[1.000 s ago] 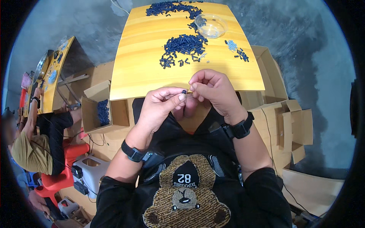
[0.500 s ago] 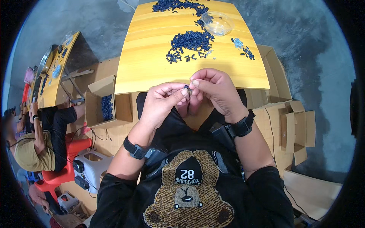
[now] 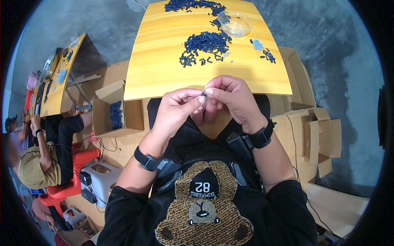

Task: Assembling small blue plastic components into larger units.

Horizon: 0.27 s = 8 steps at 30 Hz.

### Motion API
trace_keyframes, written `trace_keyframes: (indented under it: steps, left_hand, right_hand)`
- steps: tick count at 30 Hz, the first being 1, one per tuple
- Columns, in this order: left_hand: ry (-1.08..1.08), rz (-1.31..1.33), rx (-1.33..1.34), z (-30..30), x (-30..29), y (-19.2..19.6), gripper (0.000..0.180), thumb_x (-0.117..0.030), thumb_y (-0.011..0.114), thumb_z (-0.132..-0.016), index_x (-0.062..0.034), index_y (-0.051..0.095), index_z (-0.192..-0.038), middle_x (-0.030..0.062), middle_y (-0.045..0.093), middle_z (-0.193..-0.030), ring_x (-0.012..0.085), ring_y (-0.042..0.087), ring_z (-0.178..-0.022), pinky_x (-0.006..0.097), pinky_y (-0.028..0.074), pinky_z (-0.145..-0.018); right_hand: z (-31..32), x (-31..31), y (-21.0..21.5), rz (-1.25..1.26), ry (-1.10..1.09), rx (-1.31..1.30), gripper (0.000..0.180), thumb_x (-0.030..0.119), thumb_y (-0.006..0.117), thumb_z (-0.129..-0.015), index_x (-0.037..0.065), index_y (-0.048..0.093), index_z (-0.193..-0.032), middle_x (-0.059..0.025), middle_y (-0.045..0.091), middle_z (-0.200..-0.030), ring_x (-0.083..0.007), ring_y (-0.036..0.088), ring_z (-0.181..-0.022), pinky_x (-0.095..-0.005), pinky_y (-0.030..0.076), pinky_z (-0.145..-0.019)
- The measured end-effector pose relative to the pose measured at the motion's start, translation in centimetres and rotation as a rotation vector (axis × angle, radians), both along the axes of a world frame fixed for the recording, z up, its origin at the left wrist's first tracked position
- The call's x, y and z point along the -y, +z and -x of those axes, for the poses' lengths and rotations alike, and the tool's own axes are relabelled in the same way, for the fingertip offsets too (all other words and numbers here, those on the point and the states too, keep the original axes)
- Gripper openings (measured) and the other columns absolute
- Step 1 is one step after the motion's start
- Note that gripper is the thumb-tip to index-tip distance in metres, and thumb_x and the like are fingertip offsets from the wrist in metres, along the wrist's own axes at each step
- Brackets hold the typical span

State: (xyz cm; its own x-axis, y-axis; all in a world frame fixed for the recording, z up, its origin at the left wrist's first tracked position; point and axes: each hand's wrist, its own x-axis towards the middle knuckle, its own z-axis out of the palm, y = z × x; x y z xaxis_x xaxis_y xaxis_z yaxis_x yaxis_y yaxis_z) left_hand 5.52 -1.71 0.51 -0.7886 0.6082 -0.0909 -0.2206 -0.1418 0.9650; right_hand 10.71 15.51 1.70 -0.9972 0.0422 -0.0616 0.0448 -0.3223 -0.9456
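Observation:
Above my lap, just in front of the table's near edge, both hands meet fingertip to fingertip. My left hand point(image 3: 177, 108) pinches a small black cylindrical piece point(image 3: 203, 94) between thumb and forefinger. Thumb and fingers of my right hand point(image 3: 234, 100) are closed right against its end; whatever they hold is too small to make out. On the yellow table point(image 3: 160, 78) beyond lies a pile of similar black pieces point(image 3: 207, 42), with a few silvery bits point(image 3: 227, 54) at its right. Farther right are a heap of small silvery parts point(image 3: 257, 45) and a little group of black pieces point(image 3: 269, 56).
A clear round bowl point(image 3: 235, 35) stands toward the table's far right, near another black pile point(image 3: 193, 5). An open cardboard box point(image 3: 100, 119) with black pieces is at left; more boxes point(image 3: 299, 78) stand right. A co-worker point(image 3: 39, 164) sits at another table point(image 3: 57, 94).
My right fingertips have come slightly left and closed in on the black piece in my left hand. The piles on the table are as before.

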Motion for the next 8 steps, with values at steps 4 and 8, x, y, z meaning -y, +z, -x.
trace_keyframes:
  steps: [4, 8]
  left_hand:
    - [-0.002, 0.014, -0.001, -0.07, -0.02, 0.04, 0.016, -0.008, 0.064, -0.083, -0.0016, 0.065, -0.098, 0.0037, 0.065, -0.081, 0.0082, 0.057, -0.068, 0.021, 0.047, -0.063]
    - [-0.002, 0.038, -0.042, -0.22, -0.03, 0.07, 0.017, -0.009, 0.064, -0.083, -0.0016, 0.065, -0.098, 0.0034, 0.065, -0.081, 0.0084, 0.058, -0.069, 0.021, 0.047, -0.063]
  right_hand:
    - [-0.07, -0.05, -0.07, 0.007, 0.014, 0.009, 0.016, 0.014, 0.066, -0.081, 0.001, 0.062, -0.088, -0.0019, 0.06, -0.068, -0.0049, 0.054, -0.051, -0.017, 0.043, -0.044]
    - [-0.22, 0.08, 0.36, -0.043, 0.017, 0.004, 0.015, 0.013, 0.065, -0.082, 0.0, 0.061, -0.089, -0.0037, 0.061, -0.069, -0.0067, 0.055, -0.049, -0.0184, 0.046, -0.044]
